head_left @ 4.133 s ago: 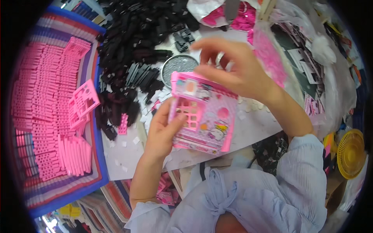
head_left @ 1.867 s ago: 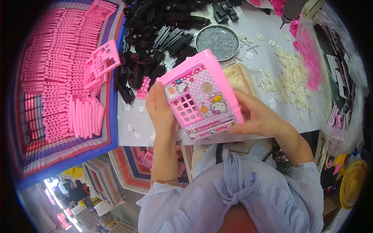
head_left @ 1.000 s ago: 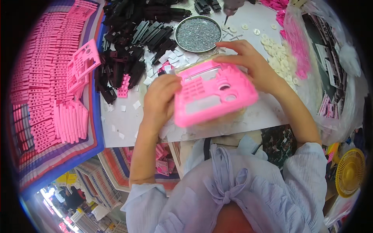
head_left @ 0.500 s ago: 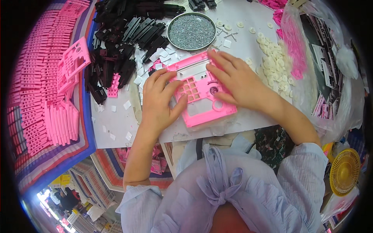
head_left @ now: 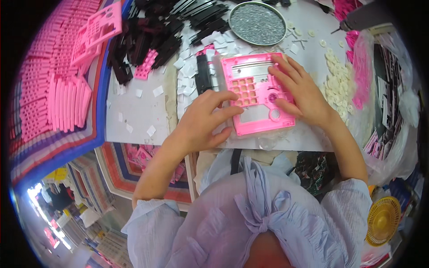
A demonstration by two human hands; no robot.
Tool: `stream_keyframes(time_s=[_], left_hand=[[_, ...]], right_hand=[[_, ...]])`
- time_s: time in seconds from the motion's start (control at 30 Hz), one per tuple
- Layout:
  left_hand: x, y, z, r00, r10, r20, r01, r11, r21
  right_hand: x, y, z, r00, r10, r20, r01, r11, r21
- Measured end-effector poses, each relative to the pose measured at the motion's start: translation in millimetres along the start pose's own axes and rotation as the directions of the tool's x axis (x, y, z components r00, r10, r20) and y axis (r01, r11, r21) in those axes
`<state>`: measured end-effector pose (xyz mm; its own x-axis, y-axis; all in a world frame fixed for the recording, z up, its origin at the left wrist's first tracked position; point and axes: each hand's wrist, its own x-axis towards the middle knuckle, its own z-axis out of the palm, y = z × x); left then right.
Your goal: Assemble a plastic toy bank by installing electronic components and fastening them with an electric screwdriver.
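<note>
A pink plastic panel [head_left: 261, 129] with a grid of square holes, a round opening and a wide slot lies on the worktable before me. It rests on clear plastic. My left hand [head_left: 203, 118] is at its left side, fingers apart, the fingertips at the edge by the grid. From the right, my right hand [head_left: 306, 91] lies over the panel's edge with fingers stretched, its thumb near the round opening. Small metal pieces, too small to name, show beside the slot. Just left of the panel lies a black plastic bar [head_left: 203, 76] among small white squares [head_left: 185, 71].
Beyond the panel is a round tray [head_left: 233, 33] of small metal pieces. White plastic discs [head_left: 337, 82] are heaped at right, below a dark power tool [head_left: 366, 18]. Black plastic parts [head_left: 134, 44] pile up at back left. Stacked pink panels [head_left: 67, 102] fill the far left.
The panel now sits straighter, and my left hand has drawn back from over its grid to its left edge. My right hand stays on it. The whole view has shifted, bringing the power tool in.
</note>
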<state>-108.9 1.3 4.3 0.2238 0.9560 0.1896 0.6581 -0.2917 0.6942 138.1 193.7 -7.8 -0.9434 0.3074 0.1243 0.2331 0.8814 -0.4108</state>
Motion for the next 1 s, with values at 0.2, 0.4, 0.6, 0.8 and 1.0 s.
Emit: stream_keyframes(time_s=[0.2,0.4,0.6,0.8,1.0], left_hand=[[11,-16,2,0.974,0.227,-0.025,-0.226,0.973,0.046],[12,-28,4,0.895,0.429,0.124,-0.445,0.880,0.166],[30,-13,-24,0.942,0.226,0.249,-0.232,0.973,-0.006],[48,9,-1,0.989,0.147,-0.001,-0.146,0.987,0.066],[54,3,15,0.987,0.142,-0.075,-0.128,0.977,0.171]], right_hand=[[3,1,5,1.000,0.014,-0.007,-0.013,0.988,0.157],[6,-6,6,0.998,0.053,0.027,-0.056,0.991,0.118],[2,-5,8,0.998,0.054,0.022,-0.053,0.997,-0.053],[-8,25,-29,0.820,0.479,-0.314,-0.366,0.860,0.354],[-26,67,-36,0.749,0.662,-0.002,-0.662,0.749,0.021]])
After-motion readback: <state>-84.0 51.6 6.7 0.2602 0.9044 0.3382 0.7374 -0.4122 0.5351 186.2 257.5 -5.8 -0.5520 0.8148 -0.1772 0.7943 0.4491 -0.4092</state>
